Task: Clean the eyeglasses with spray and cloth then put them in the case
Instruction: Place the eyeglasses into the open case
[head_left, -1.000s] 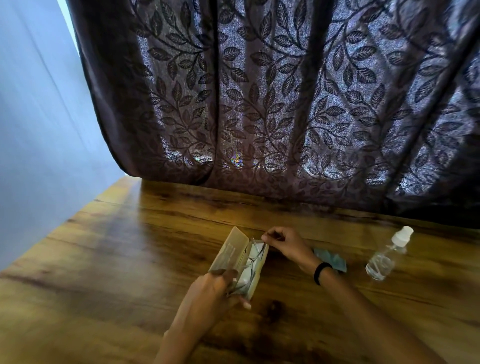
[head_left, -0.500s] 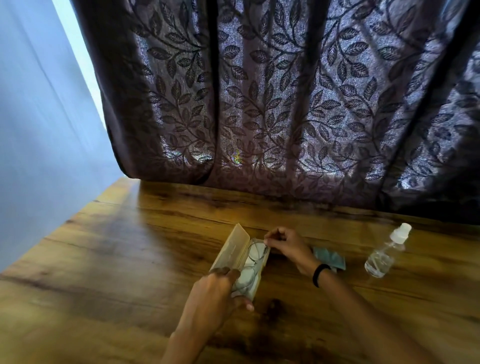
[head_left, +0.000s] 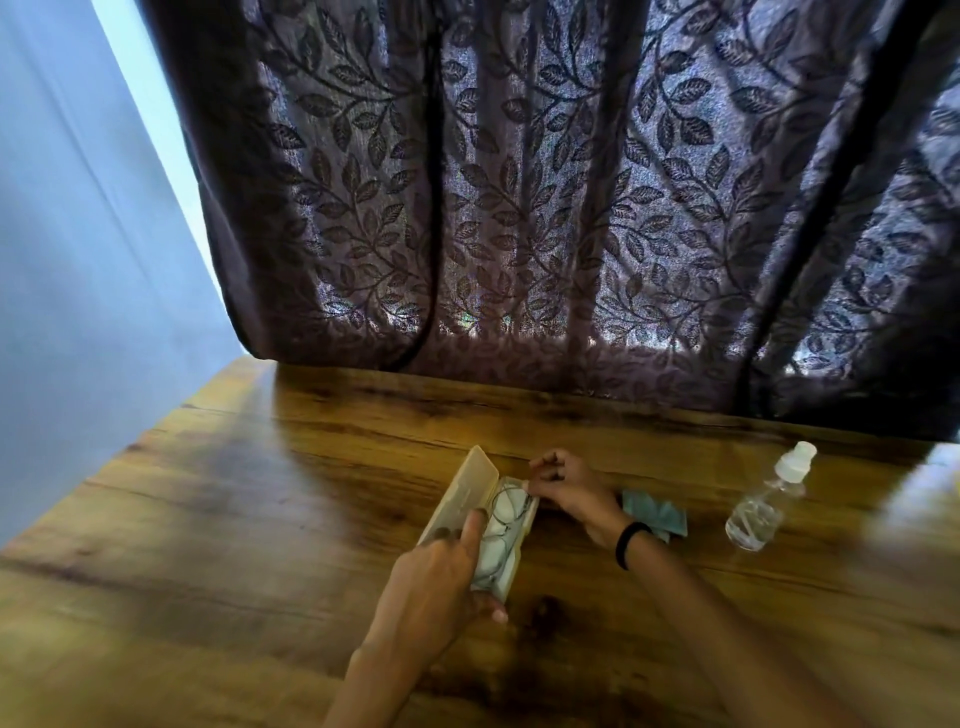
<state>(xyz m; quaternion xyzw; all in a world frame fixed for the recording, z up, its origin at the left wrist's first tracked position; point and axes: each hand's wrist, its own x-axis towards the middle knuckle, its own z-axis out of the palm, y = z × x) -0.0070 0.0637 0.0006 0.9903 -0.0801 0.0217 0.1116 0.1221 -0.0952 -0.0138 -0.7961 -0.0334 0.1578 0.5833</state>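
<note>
A beige glasses case (head_left: 464, 491) lies open on the wooden table (head_left: 260, 519), lid tilted up to the left. The thin-framed eyeglasses (head_left: 503, 525) lie folded inside it. My left hand (head_left: 434, 584) grips the near end of the case, index finger stretched along the inner edge of the lid. My right hand (head_left: 563, 486) pinches the far end of the case and glasses with its fingertips. A teal cloth (head_left: 657, 514) lies just right of my right wrist. The clear spray bottle (head_left: 769, 501) with a white cap stands further right.
A dark leaf-patterned curtain (head_left: 519, 208) hangs along the table's far edge. A pale blue wall (head_left: 78, 260) runs down the left side. A black band (head_left: 628, 540) sits on my right wrist.
The glasses have settled flat into the case. My left index finger has lifted onto the lid's inner edge. The right hand stays at the far end.
</note>
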